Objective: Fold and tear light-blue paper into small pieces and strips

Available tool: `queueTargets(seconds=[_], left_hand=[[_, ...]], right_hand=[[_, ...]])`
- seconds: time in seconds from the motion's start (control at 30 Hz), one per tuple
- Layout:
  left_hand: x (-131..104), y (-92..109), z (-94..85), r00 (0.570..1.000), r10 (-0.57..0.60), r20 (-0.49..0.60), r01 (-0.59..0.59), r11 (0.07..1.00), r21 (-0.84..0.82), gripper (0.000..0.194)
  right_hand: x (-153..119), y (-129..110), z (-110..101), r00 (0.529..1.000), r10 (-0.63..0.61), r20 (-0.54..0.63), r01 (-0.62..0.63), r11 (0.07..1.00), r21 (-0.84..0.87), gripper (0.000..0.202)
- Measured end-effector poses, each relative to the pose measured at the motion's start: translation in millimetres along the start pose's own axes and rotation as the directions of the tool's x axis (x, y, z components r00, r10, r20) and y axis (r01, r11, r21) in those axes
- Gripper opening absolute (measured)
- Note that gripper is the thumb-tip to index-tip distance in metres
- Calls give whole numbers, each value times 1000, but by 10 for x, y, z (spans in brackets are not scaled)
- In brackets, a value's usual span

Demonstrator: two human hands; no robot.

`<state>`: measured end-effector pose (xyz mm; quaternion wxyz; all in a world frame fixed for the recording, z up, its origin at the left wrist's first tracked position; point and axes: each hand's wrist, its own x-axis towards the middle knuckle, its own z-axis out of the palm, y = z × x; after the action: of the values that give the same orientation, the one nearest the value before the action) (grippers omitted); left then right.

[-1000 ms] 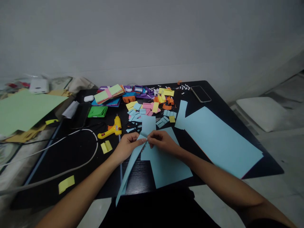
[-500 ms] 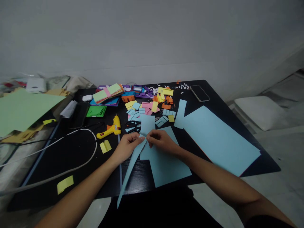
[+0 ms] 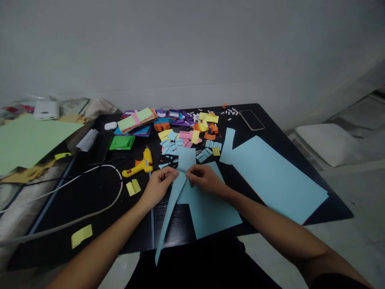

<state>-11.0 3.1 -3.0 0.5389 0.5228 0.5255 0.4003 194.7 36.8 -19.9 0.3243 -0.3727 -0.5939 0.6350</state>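
A long light-blue paper strip (image 3: 172, 204) hangs slanting toward me over the table's front edge. My left hand (image 3: 161, 182) pinches its upper end between thumb and fingers. Close beside it, my right hand (image 3: 203, 177) has its fingertips closed on the same strip's top right corner. Beneath both hands lies a light-blue paper sheet (image 3: 215, 212). Another light-blue piece (image 3: 187, 156) shows just beyond the fingers. Black-handled scissors (image 3: 168, 159), partly covered by paper, lie behind my left hand.
A yellow glue gun (image 3: 141, 163) and a white cable (image 3: 120, 188) are at left. Folded paper pieces (image 3: 188, 138) are heaped at the back. Light-blue sheets (image 3: 276, 176) lie at right, below a phone (image 3: 252, 120). A small yellow folded piece (image 3: 133, 187) sits near my left wrist.
The strip has turned so more of its face shows, and its lower end has swung a little to the right. Both hands stay almost in place.
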Motion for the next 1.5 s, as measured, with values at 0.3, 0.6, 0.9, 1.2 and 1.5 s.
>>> queueTargets(seconds=[0.3, 0.6, 0.9, 1.2, 1.5], left_hand=[[-2, -17, -24, 999, -48, 22, 48, 999, -25, 41], [-15, 15, 27, 999, -33, 25, 32, 999, 14, 47], [-13, 66, 6, 986, -87, 144, 87, 996, 8, 45], [128, 126, -343, 990, -46, -133, 31, 993, -111, 36], [170, 115, -365, 904, 84, -420, -224, 928, -296, 31]], right_hand=[[-2, -1, -23, 1000, -3, -12, 3, 1000, -8, 18], [-23, -39, 30, 1000, 5, 24, -4, 1000, -25, 32], [44, -35, -124, 973, -121, -199, 110, 992, -65, 33], [172, -53, -408, 852, -15, -523, 145, 968, 207, 30], [33, -210, -409, 836, 175, 520, -237, 970, 54, 16]])
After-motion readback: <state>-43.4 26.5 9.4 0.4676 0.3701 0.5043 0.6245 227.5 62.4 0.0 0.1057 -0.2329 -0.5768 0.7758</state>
